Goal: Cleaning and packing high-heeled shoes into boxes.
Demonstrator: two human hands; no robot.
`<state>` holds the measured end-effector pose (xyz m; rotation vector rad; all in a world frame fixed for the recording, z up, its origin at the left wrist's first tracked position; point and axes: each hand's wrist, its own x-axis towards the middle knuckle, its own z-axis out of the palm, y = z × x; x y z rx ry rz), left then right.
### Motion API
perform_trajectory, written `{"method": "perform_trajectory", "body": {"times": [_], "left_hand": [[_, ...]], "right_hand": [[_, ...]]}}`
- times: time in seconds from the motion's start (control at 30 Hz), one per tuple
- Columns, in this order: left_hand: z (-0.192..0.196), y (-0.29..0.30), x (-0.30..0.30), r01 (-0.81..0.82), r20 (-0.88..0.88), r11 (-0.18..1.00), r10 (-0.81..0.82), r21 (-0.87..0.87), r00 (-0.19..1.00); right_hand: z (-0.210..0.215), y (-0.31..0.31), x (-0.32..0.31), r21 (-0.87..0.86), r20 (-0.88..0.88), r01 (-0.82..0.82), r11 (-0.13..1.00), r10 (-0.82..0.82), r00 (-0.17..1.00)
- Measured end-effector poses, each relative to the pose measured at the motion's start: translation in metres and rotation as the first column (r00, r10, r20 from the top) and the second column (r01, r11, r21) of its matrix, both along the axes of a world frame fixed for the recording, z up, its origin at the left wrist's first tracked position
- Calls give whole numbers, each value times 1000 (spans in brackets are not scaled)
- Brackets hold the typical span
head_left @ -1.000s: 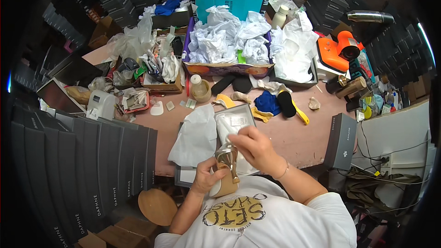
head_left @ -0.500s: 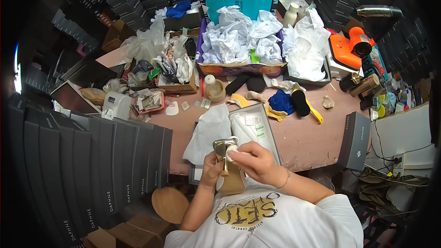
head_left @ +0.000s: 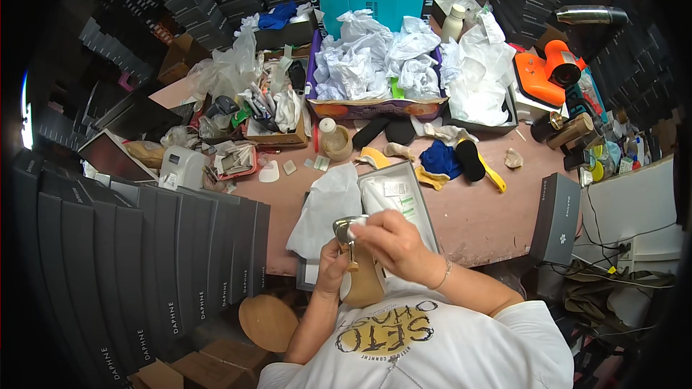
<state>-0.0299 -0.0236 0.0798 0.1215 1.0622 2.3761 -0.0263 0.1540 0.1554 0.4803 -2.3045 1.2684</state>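
Observation:
My left hand (head_left: 331,271) is closed round a tan high-heeled shoe (head_left: 366,282) with a shiny gold heel, held close to my chest with its sole showing. Pinched in the fingers of my right hand (head_left: 401,246) is a small white cloth (head_left: 355,228), pressed against the wide shiny end of the heel. Just beyond my hands lies an open grey shoe box (head_left: 424,205) with white wrapping inside. A sheet of white tissue paper (head_left: 324,202) is spread to its left.
Grey shoe boxes (head_left: 162,259) stand in a row at the left. A purple carton (head_left: 375,109) of crumpled paper is at the back. A yellow-handled brush (head_left: 494,179) and a blue cloth (head_left: 441,160) lie right of centre. One upright box (head_left: 559,220) stands at the right edge.
My right hand has moved slightly up and to the left, with the cloth shifting across the end of the heel. My left hand and the shoe have hardly moved.

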Motion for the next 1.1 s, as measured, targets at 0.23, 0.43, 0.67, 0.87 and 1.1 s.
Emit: {"method": "perform_trajectory", "body": {"times": [0.23, 0.43, 0.67, 0.87, 1.1], "left_hand": [[5, 1, 2, 56, 28, 998, -55, -22, 998], [10, 0, -7, 175, 24, 981, -174, -78, 984], [30, -11, -20, 215, -116, 906, -273, -364, 955], [33, -10, -18, 239, -144, 825, -356, -513, 923], [28, -17, -16, 142, -311, 684, -494, -715, 812]], "right_hand": [[0, 7, -11, -33, 12, 50, 998, -49, 999], [-11, 29, -16, 64, 14, 99, 993, -100, 995], [15, 42, 2, -123, 126, -86, 989, 102, 987], [-7, 53, -28, 143, 19, -50, 988, 48, 999], [-14, 46, -21, 119, 107, -125, 985, 112, 988]]}}
